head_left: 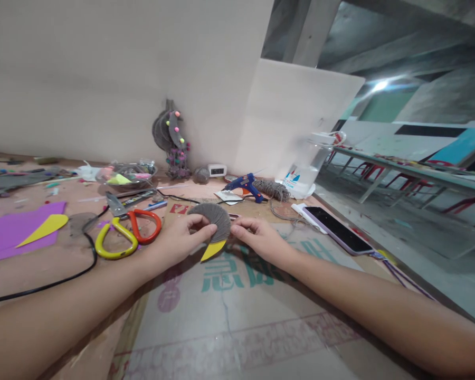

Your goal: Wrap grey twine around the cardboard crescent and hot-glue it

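A yellow crescent [214, 249], mostly wrapped in grey yarn [217, 217], is held up above the work surface. Its lower tip shows bare yellow. My left hand [188, 232] grips it from the left, thumb across the front and fingers curled behind. At its right edge, my right hand [257, 235] has thumb and forefinger pinched together; whatever lies between them is too small to make out. A thin strand [226, 311] lies on the printed sheet [190, 327] below the hands.
Scissors with yellow and red handles [116, 240] lie left of my hands. Behind are a blue glue gun [243, 184], a grey yarn bundle [273, 190] and a decorated yarn hanging [170, 134]. A phone [336, 228] lies right; purple sheets [19, 229] lie left, beside a black cable [91, 258].
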Tool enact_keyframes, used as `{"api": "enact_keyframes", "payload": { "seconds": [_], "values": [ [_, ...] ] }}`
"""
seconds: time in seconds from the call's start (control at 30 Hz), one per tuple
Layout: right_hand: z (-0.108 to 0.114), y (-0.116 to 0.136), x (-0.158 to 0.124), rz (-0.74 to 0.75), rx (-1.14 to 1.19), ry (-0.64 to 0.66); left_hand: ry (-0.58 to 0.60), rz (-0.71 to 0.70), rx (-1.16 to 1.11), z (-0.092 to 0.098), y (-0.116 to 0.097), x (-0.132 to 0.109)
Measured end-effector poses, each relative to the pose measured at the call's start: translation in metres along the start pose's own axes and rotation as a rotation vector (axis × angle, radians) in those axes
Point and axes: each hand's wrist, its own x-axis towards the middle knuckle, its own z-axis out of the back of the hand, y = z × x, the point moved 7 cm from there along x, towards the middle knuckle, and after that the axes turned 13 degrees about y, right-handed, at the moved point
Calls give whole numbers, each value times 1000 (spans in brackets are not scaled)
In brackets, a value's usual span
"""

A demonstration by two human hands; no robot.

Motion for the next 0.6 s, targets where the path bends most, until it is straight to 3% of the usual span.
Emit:
{"api": "enact_keyframes", "payload": {
  "seconds": [0.23, 0.6],
  "values": [
    [3, 10, -3, 18, -175, -54, -36, 24, -96, 2, 6, 1],
    [4, 9, -4, -7, -158, -89, -17, 29, -87, 0, 4, 0]
  ]
}}
